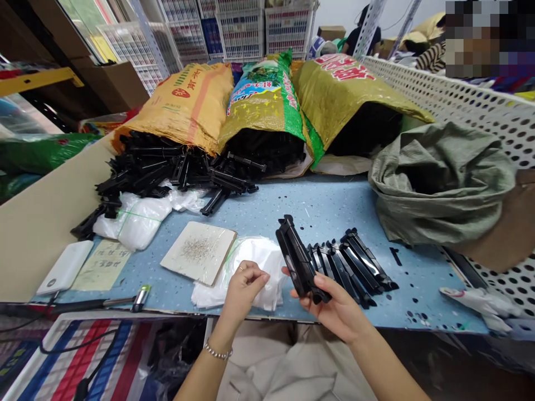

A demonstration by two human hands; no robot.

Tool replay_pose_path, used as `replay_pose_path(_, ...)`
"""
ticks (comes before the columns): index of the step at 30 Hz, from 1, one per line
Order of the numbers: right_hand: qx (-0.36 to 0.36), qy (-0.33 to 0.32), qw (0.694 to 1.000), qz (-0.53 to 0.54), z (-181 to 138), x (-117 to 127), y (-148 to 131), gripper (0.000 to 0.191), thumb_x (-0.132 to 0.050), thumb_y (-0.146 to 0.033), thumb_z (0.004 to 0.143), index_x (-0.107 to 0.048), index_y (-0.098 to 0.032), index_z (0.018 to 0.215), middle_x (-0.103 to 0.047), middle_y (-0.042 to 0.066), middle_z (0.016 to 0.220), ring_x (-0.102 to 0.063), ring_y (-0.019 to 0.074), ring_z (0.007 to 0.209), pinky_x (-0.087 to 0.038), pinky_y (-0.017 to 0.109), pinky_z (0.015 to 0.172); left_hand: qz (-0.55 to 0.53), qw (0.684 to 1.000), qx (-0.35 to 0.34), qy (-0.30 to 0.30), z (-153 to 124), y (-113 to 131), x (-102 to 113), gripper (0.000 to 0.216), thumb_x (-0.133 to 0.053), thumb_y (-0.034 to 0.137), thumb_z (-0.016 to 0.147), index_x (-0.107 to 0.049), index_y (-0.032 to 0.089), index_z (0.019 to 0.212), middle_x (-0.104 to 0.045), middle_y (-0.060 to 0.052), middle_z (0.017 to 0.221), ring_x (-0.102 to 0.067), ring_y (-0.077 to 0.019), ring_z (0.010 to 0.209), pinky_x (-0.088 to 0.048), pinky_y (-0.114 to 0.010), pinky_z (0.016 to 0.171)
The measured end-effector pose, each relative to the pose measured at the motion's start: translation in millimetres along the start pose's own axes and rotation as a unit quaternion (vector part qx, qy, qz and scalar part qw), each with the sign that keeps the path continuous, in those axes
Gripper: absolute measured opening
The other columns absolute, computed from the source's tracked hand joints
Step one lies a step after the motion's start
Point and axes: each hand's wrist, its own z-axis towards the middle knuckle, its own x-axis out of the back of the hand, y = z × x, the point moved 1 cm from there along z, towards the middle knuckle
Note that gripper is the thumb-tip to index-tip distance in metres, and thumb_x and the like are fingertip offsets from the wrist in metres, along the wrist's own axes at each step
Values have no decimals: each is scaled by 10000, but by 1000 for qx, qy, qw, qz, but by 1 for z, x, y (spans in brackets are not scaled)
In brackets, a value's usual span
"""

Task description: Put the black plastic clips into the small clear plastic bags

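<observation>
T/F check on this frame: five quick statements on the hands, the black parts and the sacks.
1. The right hand holds a black plastic part. True.
2. A row of black parts lies on the blue table beside the held one. True.
3. The left hand lies flat on the table. False: it is raised, fingers pinched together, over the white bags.
4. The three printed sacks are tied shut. False: they lie open, and black parts spill from the orange one.
5. The beige tile is bare. False: tiny metal bits lie on it.
</observation>
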Motion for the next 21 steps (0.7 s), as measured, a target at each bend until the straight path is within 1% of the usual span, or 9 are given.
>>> replay_pose_path(3, -21, -30, 999, -3, 0, 0, 6, 320, -689, -304, 785, -673, -178, 1078, -639, 107, 1179, -658, 168, 828, -484, 223, 624, -16, 1000, 24, 10, -1, -3, -3, 196, -634, 354, 738, -695, 172, 699, -555, -38, 826, -541, -161, 780, -427, -262, 699)
replay_pose_path(6, -46, -49, 998, 19, 3, 3, 22, 335, -680, -306, 785, -662, -175, 1094, -667, 112, 1117, -655, 157, 788, -467, 224, 619, -41, 998, 53, 14, -2, -5, -9, 215, -586, 374, 765, -645, 169, 742, -570, -15, 751, -539, -141, 685, -433, -259, 666)
replay_pose_path(9, -47, -31, 997, 59, 9, 9, 35, 288, -663, -331, 779, -671, -170, 1018, -683, 102, 1062, -648, 166, 786, -460, 241, 619, -50, 996, 75, -12, -4, -6, -15, 247, -659, 395, 718, -618, 169, 811, -599, -3, 708, -557, -140, 636, -443, -260, 636)
replay_pose_path(11, -43, -17, 995, 87, 11, 12, 40, 241, -652, -347, 776, -671, -167, 935, -689, 102, 1033, -644, 180, 794, -457, 251, 609, -50, 994, 90, -27, -3, -7, -15, 269, -723, 374, 663, -631, 160, 796, -624, -12, 701, -570, -146, 645, -441, -254, 627)
replay_pose_path(12, -42, -15, 994, 99, 12, 13, 42, 228, -648, -346, 780, -667, -167, 918, -687, 103, 1038, -641, 180, 796, -455, 251, 609, -51, 994, 95, -27, -3, -8, -13, 260, -732, 369, 655, -638, 155, 769, -625, -13, 683, -567, -143, 639, -436, -249, 621)
replay_pose_path(14, -36, -21, 993, 108, 12, 12, 44, 215, -650, -317, 788, -661, -172, 947, -676, 101, 1081, -637, 168, 800, -449, 239, 616, -57, 994, 95, -10, 0, -8, -7, 255, -700, 396, 686, -646, 150, 728, -622, -12, 653, -552, -134, 615, -431, -247, 615)
replay_pose_path(16, -28, -22, 995, 91, 13, 11, 46, 226, -655, -271, 795, -658, -181, 1002, -662, 97, 1126, -636, 148, 799, -441, 217, 624, -63, 994, 89, 23, 4, -5, 3, 286, -654, 436, 725, -658, 152, 764, -638, -20, 687, -554, -135, 628, -438, -256, 634)
replay_pose_path(19, -19, -4, 998, 56, 15, 10, 48, 224, -661, -247, 799, -661, -184, 1014, -654, 97, 1152, -630, 132, 792, -432, 197, 619, -54, 994, 69, 71, 6, 3, 17, 264, -658, 421, 726, -690, 163, 772, -667, -44, 822, -586, -165, 779, -445, -266, 731)
replay_pose_path(21, -12, 3, 999, 46, 14, 10, 46, 248, -661, -263, 801, -659, -187, 1038, -645, 103, 1169, -624, 134, 797, -433, 201, 623, -33, 996, 51, 68, 4, 9, 22, 196, -685, 362, 708, -704, 167, 713, -664, -46, 859, -585, -174, 851, -431, -261, 786)
